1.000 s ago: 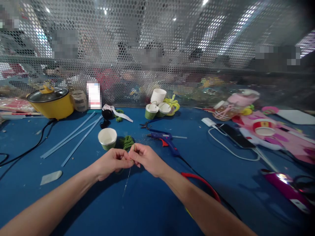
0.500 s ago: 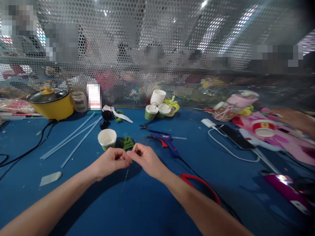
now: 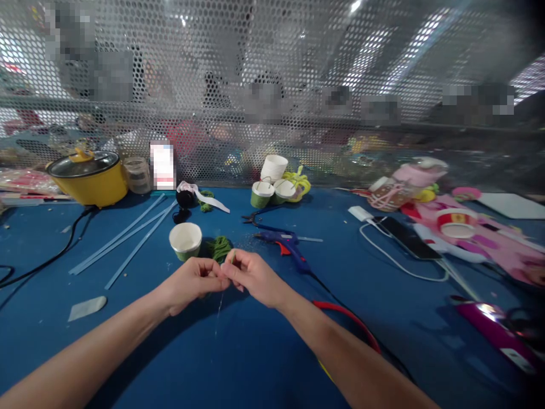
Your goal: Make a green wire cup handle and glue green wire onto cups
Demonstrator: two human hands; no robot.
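Note:
My left hand [image 3: 198, 282] and my right hand [image 3: 251, 275] meet above the blue table, fingertips pinched together and touching. What lies between the fingers is mostly hidden; a small pale green bit [image 3: 232, 258] shows at the right fingertips. A thin, clear strand [image 3: 218, 314] hangs below them. Just behind the fingers lies a bundle of green yarn [image 3: 219, 247]. To its left stands a white paper cup [image 3: 185, 237] with green around its lower outside. A blue glue gun [image 3: 286, 243] with a red trigger rests right of the hands.
Pliers [image 3: 255, 218] lie behind the glue gun. Two green-wrapped cups [image 3: 261, 196] stand by stacked white cups [image 3: 273, 167]. Glue sticks [image 3: 136, 253] and a yellow pot [image 3: 91, 184] are left. A phone [image 3: 406, 237], cable and magenta device [image 3: 496, 335] are right; a perforated screen [image 3: 272, 68] stands behind.
My hands stay pinched together, with only slight finger movement. Another person's hand at the far right has left the view, and a white flat object shows there.

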